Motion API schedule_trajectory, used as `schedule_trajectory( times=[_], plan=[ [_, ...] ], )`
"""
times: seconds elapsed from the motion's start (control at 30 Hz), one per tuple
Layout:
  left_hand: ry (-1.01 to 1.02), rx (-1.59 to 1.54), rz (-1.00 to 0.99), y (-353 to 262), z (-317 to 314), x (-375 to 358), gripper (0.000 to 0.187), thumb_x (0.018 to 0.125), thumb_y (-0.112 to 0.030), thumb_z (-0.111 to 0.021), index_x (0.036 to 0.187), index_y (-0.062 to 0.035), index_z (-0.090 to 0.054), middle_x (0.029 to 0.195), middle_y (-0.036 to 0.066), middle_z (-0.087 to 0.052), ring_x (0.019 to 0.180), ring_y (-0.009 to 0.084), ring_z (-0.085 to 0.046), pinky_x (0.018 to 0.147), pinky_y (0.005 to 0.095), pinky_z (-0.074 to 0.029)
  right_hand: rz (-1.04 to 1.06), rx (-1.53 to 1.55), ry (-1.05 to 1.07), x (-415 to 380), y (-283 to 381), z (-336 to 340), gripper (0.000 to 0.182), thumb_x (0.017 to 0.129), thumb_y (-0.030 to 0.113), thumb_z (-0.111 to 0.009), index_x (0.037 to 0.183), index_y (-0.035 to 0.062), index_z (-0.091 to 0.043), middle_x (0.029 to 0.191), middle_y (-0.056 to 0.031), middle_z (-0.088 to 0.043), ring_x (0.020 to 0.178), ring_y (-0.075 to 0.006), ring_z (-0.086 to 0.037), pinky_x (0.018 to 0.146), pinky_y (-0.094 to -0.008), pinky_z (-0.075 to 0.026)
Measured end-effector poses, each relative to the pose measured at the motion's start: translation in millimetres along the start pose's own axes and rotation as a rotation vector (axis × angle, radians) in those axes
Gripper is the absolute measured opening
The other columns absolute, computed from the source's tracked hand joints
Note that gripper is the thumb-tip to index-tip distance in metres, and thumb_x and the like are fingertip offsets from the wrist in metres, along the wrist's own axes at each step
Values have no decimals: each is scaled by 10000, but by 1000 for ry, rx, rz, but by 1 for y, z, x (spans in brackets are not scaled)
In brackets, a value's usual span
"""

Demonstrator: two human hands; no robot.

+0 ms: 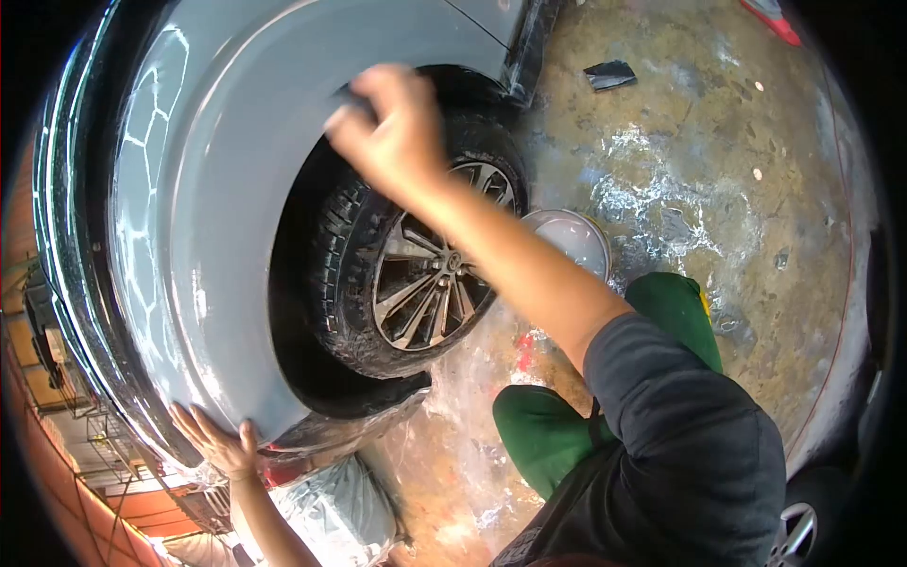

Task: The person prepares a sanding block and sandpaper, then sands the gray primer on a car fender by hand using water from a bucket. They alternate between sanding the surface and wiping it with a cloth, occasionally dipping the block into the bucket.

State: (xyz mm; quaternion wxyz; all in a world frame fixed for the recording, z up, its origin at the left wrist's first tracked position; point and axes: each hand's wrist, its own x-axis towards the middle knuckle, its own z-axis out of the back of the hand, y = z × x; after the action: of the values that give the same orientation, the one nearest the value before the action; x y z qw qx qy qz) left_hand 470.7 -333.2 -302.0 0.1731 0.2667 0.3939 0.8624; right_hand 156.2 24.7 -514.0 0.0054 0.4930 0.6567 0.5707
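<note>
My right hand [392,132] is raised at the top edge of the wheel arch, close to the grey car body panel [236,142]. It is smeared by motion, its fingers bent around a small dark piece [357,98] whose kind I cannot tell. My left hand [217,442] lies with fingers spread on the lower end of the same panel. Between the hands is the wheel [444,265], with a dusty tyre and a spoked alloy rim. Bright light reflects along the panel's outer edge.
A round bucket [576,238] of greyish liquid stands beside the wheel, near my knees. A black sheet scrap [610,75] lies on the stained, wet-looking floor [756,227]. A silvery plastic-wrapped bundle [340,510] sits below the bumper. Another car's wheel [798,529] shows at lower right.
</note>
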Motion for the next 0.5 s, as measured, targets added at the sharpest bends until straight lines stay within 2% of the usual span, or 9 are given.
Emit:
schedule_trajectory(
  times=[0.03,0.07,0.17,0.23,0.27,0.37,0.4,0.43,0.5],
  plan=[
    [-8,0,2,-2,0,2,891,999,-672,-434,1634,-86,-215,1664,286,-214,1531,492,-228,1234,628,-201,-683,406,96,29,-53,21,335,843,181,-783,1074,-18,-645,886,-103,-710,712,-182,-666,664,-349,-550],
    [-3,-2,-2,-2,2,3,890,999,-667,-439,1633,-86,-215,1665,286,-214,1531,492,-228,1234,628,-200,-535,304,-25,33,-91,18,324,883,171,-767,1093,-34,-631,826,-103,-704,623,-124,-643,533,-287,-516],
    [-3,-3,0,-1,2,2,890,997,-663,-447,1632,-84,-219,1663,287,-218,1529,493,-232,1235,629,-195,-571,428,-89,24,-54,3,266,840,186,-773,979,-2,-646,747,-99,-675,601,-189,-655,526,-353,-526],
    [-7,-3,-2,-1,4,3,890,997,-661,-447,1631,-79,-220,1661,289,-222,1528,495,-232,1234,630,-194,-37,3,-99,-3,1,-12,380,798,196,-813,1068,-12,-644,1032,-154,-685,1011,-288,-666,878,-426,-521],
    [-7,-8,-2,-2,3,4,890,998,-660,-448,1630,-77,-221,1660,290,-224,1528,496,-233,1234,630,-193,30,151,44,-21,23,-18,415,758,220,-835,1063,10,-646,1137,-177,-653,1127,-352,-603,986,-460,-457],
    [-5,-6,-14,0,0,3,895,992,-652,-465,1626,-63,-235,1660,292,-225,1529,496,-233,1233,631,-190,131,158,111,-19,19,-8,405,758,215,-829,1067,22,-652,1160,-172,-659,1097,-349,-611,988,-450,-462],
    [-2,5,-6,2,1,-1,896,991,-649,-471,1624,-58,-239,1660,293,-226,1529,496,-233,1233,631,-188,18,62,70,-3,-1,-1,399,789,230,-823,1073,11,-650,1134,-156,-680,1062,-298,-637,946,-443,-495],
    [-6,3,-4,4,-1,-3,907,982,-646,-488,1620,-47,-251,1659,293,-230,1529,493,-235,1233,631,-185,-249,207,64,16,-23,2,402,821,255,-822,1072,-4,-645,1033,-135,-696,976,-223,-663,864,-401,-536],
    [4,-1,9,2,3,-2,912,976,-653,-494,1609,-34,-274,1654,294,-245,1527,495,-238,1236,619,-189,-612,427,42,50,-104,1,438,831,255,-830,1116,-24,-648,910,-107,-679,873,-169,-662,774,-334,-548]
  ],
)
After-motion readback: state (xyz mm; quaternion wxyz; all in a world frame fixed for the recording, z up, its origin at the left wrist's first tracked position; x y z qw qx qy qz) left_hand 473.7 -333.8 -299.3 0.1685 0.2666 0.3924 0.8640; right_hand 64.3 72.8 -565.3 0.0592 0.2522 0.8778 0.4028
